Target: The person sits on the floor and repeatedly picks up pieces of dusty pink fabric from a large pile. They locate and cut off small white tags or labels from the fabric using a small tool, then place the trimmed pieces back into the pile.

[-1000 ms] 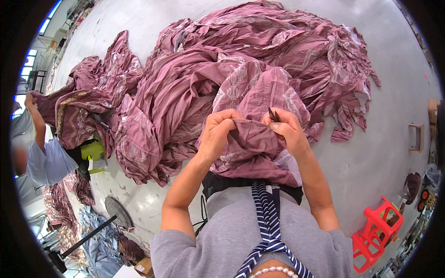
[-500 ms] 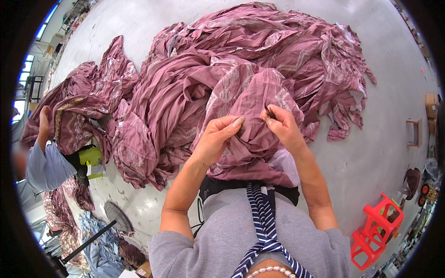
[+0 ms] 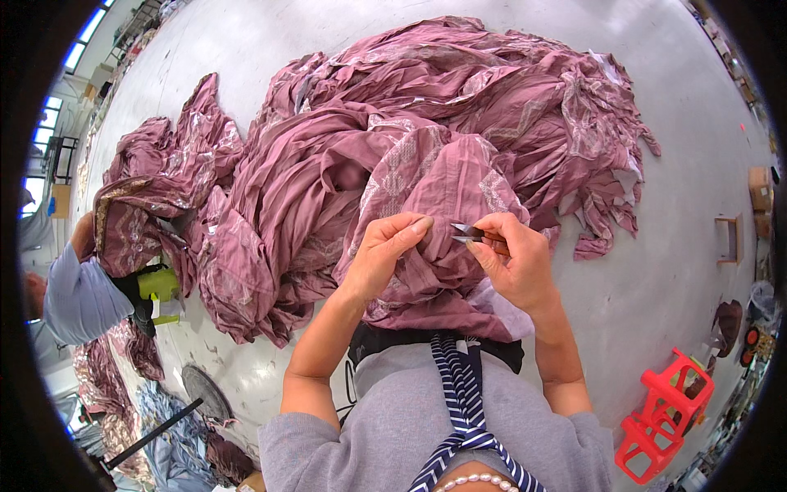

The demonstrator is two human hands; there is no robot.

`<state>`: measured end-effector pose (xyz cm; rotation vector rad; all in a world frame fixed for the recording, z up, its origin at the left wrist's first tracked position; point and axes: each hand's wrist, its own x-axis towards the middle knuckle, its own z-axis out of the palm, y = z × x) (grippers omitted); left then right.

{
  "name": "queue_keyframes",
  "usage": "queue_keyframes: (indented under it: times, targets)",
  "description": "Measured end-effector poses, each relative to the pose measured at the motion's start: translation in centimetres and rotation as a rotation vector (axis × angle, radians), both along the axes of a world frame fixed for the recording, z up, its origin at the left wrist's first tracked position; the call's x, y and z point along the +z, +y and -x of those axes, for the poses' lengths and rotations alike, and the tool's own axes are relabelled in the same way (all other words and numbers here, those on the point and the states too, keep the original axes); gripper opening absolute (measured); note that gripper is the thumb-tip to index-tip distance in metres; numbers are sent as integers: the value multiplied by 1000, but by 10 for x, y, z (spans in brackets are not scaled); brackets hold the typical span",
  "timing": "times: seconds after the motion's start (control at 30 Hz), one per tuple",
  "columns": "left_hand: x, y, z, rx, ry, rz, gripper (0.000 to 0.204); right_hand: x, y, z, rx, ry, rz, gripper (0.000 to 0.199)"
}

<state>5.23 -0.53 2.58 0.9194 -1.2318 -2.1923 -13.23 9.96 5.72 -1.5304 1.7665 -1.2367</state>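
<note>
Between the right hand's [image 3: 518, 258] thumb and fingers sit small dark snips [image 3: 469, 230], blades parted; just left, the left hand [image 3: 384, 252] pinches mauve patterned cloth [image 3: 447, 184], heaped beyond both hands; it looks soft, probably heavy in bulk, best gripped by a fold.

Bare fingers [image 3: 407, 237]; just below them, a black waistband [image 3: 502, 354]. Farther below, a grey shirt [image 3: 537, 394], short sleeves [image 3: 297, 447], and a knotted navy-and-white striped scarf [image 3: 459, 377]. Farthest from them, a pearl necklace [image 3: 479, 479].
</note>
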Motion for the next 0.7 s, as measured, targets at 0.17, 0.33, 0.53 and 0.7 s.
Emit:
queue_keyframes:
  times: [0.17, 0.33, 0.53, 0.7]
  targets:
    - [8, 2, 1, -18, -19, 63, 24, 2, -2, 0, 21, 34, 10, 22]
    - [13, 0, -1, -86, -33, 90, 25, 1, -5, -2, 47, 1, 40, 23]
    - [19, -3, -2, -168, -97, 58, 26, -2, -8, -1, 67, 150, 169, 25]
    - [15, 0, -1, -115, -37, 83, 27, -2, -9, 1, 50, 208, 195, 23]
